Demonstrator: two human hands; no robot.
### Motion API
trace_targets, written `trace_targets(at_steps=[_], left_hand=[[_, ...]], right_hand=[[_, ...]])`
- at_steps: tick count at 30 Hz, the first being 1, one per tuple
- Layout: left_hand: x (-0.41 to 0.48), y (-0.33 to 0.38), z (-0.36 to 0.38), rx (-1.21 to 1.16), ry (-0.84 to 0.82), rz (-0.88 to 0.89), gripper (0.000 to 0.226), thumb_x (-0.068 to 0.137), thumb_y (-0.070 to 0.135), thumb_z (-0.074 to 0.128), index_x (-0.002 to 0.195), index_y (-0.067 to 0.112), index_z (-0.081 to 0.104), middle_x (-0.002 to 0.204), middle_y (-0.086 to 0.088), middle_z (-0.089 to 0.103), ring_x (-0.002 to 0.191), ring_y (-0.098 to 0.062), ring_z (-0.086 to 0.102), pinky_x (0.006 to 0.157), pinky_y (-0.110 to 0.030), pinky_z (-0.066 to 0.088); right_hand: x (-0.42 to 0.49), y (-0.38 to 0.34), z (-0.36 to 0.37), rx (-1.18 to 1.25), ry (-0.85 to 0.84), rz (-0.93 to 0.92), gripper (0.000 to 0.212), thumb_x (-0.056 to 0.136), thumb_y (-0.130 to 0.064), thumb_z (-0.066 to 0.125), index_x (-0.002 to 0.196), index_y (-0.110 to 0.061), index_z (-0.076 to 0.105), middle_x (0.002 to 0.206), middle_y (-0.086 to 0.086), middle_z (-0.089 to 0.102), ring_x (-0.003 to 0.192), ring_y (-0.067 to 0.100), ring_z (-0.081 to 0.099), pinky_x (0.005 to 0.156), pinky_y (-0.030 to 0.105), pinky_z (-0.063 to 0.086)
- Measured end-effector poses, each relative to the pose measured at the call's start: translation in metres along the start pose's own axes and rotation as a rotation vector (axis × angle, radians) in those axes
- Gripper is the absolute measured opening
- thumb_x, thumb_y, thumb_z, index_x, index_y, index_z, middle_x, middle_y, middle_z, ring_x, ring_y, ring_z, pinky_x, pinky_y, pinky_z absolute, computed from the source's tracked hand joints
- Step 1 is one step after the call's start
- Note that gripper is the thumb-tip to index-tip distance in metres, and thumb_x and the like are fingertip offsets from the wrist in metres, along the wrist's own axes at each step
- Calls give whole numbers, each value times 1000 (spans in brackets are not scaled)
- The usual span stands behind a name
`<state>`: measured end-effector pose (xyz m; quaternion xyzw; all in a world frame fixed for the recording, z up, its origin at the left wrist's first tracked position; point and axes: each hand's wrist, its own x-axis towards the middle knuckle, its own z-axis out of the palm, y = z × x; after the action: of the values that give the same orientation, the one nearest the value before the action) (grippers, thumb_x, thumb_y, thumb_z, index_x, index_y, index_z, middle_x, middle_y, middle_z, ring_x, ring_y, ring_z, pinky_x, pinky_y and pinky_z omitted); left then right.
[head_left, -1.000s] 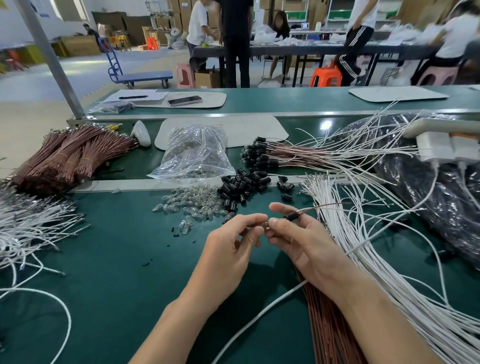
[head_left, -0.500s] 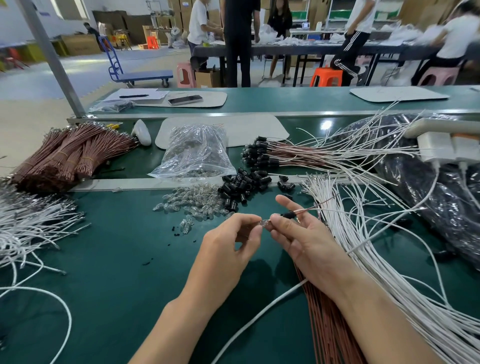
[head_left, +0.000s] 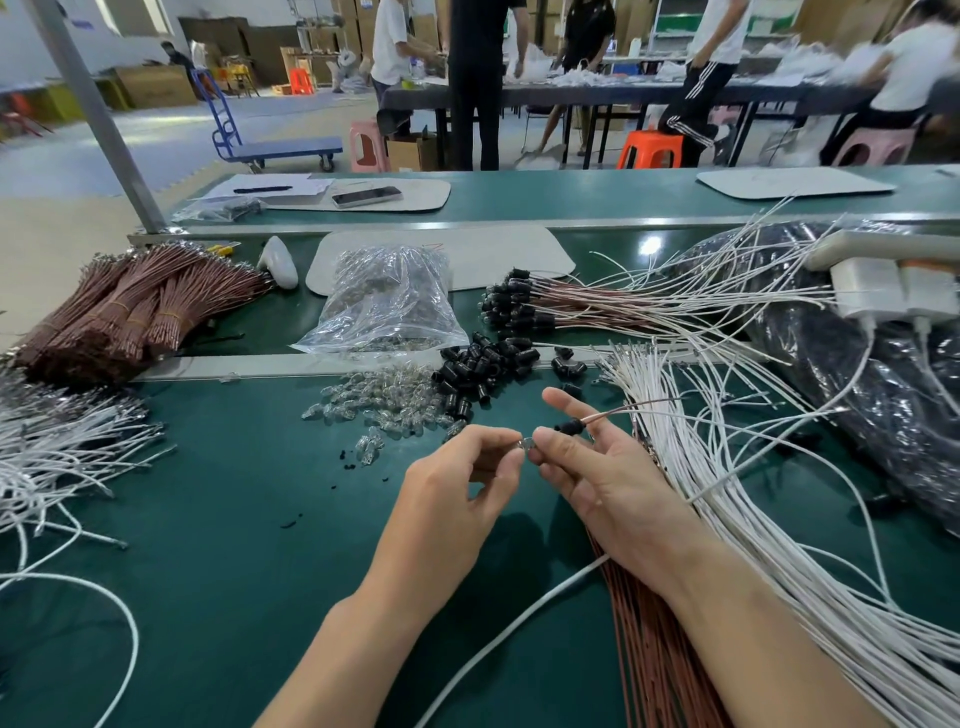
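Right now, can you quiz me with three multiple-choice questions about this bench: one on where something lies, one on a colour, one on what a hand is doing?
1. The loose black sockets lie: A) left of the loose clear bulbs B) right of them C) at the near edge.
2. The tied wire bundles at far left are: A) brown B) white C) blue.
3. The left hand is: A) lying flat B) clenched empty C) pinching a small bulb.
Answers: B, the sockets sit right of the bulbs; A, their insulation is brown; C, its fingertips close on the bulb, facing the wired socket that the right hand holds.
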<state>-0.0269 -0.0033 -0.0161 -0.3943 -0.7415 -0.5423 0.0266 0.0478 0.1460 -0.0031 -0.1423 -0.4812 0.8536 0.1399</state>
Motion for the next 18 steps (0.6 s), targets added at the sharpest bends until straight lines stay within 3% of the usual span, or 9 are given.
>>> trace_targets(at_steps=[8, 18], left_hand=[[0, 1, -2, -16, -35, -33, 16, 96, 19, 67, 105, 32, 65, 93, 18, 73, 90, 4, 69, 81, -10, 50], [2, 1, -3, -28, -35, -30, 22, 95, 25, 66, 100, 46, 62, 95, 25, 72, 88, 0, 71, 82, -17, 54]], right_hand=[[2, 3, -3, -5, -8, -15, 62, 76, -7, 73, 135, -15, 55, 76, 5, 71, 75, 14, 72, 69, 18, 56], [2, 4, -4, -70, 0, -56, 81, 67, -17, 83, 141, -22, 49, 81, 4, 70, 78, 12, 70, 73, 19, 55]])
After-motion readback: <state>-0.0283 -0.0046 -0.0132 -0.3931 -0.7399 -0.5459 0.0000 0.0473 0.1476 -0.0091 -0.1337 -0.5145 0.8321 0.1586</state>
